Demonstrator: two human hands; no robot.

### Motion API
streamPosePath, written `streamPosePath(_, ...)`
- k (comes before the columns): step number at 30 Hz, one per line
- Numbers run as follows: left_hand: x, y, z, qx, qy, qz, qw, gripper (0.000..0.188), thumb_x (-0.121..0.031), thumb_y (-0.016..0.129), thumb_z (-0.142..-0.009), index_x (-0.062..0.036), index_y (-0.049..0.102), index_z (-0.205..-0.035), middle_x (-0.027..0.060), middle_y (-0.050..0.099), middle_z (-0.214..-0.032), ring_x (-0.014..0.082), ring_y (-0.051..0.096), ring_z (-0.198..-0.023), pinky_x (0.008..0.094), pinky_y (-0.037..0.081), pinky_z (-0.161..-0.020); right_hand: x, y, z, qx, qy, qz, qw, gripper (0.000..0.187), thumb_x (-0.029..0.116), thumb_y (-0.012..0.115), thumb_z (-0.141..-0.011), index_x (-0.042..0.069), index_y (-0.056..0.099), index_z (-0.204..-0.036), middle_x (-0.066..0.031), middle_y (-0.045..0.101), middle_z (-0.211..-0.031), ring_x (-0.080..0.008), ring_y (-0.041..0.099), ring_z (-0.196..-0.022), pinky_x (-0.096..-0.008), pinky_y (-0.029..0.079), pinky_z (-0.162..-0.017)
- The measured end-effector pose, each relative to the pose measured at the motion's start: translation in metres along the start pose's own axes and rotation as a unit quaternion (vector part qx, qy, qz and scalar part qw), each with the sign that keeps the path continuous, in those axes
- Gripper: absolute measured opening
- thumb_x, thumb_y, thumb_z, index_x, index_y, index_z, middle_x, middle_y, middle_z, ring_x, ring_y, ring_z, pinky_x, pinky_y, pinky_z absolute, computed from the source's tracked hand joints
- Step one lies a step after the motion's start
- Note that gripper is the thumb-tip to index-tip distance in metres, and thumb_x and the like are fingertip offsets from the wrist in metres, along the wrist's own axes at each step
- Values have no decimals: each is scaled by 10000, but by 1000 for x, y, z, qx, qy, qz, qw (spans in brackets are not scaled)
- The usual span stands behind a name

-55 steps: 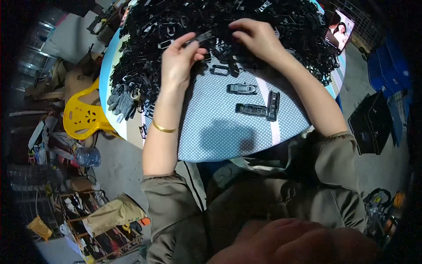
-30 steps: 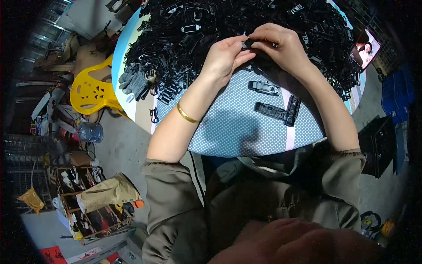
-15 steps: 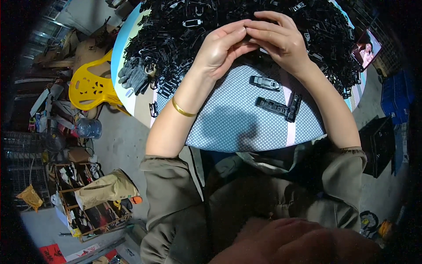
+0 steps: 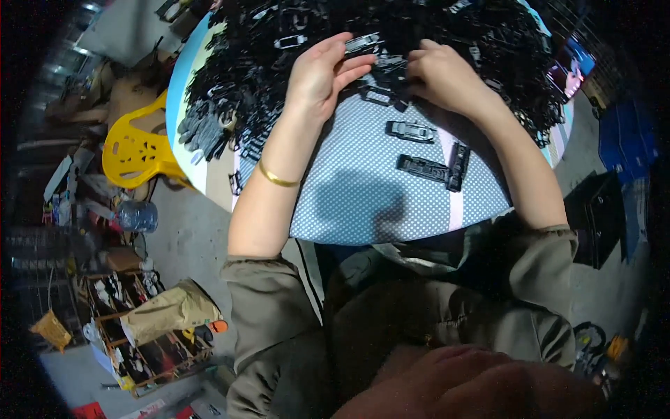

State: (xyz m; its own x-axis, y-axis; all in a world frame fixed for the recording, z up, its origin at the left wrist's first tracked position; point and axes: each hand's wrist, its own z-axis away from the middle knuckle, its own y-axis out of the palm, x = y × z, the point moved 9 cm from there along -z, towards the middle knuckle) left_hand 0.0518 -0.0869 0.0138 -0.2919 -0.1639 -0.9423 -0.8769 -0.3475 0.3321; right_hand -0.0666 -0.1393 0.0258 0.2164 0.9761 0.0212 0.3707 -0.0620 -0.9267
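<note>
My left hand (image 4: pixel 322 75) hovers at the near edge of a big heap of small black plastic parts (image 4: pixel 265 77). Its thumb and fingers are spread, with a frame-shaped part (image 4: pixel 363 43) beside the fingertips, apparently not gripped. To the right, my right hand (image 4: pixel 443 75) has curled fingers down at the heap's edge; whatever they pinch is hidden. Another black part (image 4: pixel 379 96) lies between the hands. Nearer me on the dotted cloth (image 4: pixel 349 188) rest a long black part (image 4: pixel 412 130) and two more black pieces, one lying crosswise (image 4: pixel 457 167) against the end of the other (image 4: pixel 422 166).
Grey gloves (image 4: pixel 202 129) lie at the table's left side, near a yellow plastic chair (image 4: pixel 139 146). A lit phone or screen (image 4: pixel 574 73) stands at the right rim. Lower left is a rack (image 4: pixel 132 349) with a tan sack (image 4: pixel 174 311) on it.
My hands have parted from their meeting point over the heap. The left moved left and opened; the right dropped to the heap's edge with fingers curled. The view shifted slightly.
</note>
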Motion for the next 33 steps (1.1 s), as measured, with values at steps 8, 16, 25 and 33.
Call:
streamPosePath(8,3,5,5,-23,-13,-12,1000,344,-81,356,-905,119,359,-1185,224,523,-1020,277,601,-873,295,533,-738,-41,-46,8,-196,152,-61,967,234,125,628,-680,20,587,-885,-103,594,-782,-248,569,-772,-327,471,-677)
streamPosePath(16,19,20,10,35,-57,12,998,361,-83,347,-912,129,326,-1204,225,500,-1054,274,585,-910,300,521,-780,-26,-35,-1,-176,68,-421,887,349,84,641,-733,41,568,-1072,-45,598,-978,-98,569,-864,-238,462,-778)
streamPosePath(25,20,24,9,60,-57,-3,997,340,-71,336,-906,110,362,-1193,227,544,-1031,280,590,-915,342,491,-842,-17,-41,-1,-147,37,-381,912,311,57,644,-719,10,596,-1023,-89,604,-1000,-170,584,-916,-283,459,-828)
streamPosePath(33,21,20,10,38,-48,-23,998,339,-85,348,-909,100,372,-1192,203,554,-1012,242,595,-890,315,500,-825,-13,-40,-4,-129,38,-341,930,294,54,672,-678,29,632,-968,-87,619,-983,-173,592,-901,-277,470,-806)
